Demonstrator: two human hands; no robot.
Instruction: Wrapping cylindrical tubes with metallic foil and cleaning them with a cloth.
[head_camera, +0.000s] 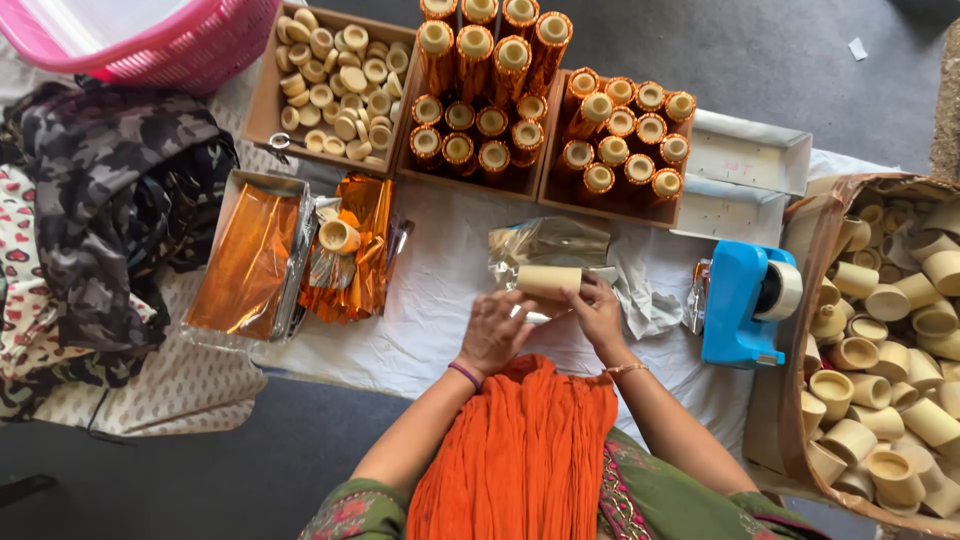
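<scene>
Bright, even daylight falls over my work from above, and shadows are soft and short, pooled mostly under my arms and along the box edges. The orange foil sheets (250, 258) and the silvery foil (545, 243) throw sharp glare, while the white cloth (430, 310) on the table is close to washed out. Focus is crisp in the middle; the wide lens bends and slightly softens the corners.

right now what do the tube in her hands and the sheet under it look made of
Tube: looks like cardboard or paper, matte beige, with no shine. Sheet: thin metallic foil or film, silvery and crinkled, throwing bright reflections. Left hand and right hand both hold the tube.
</scene>
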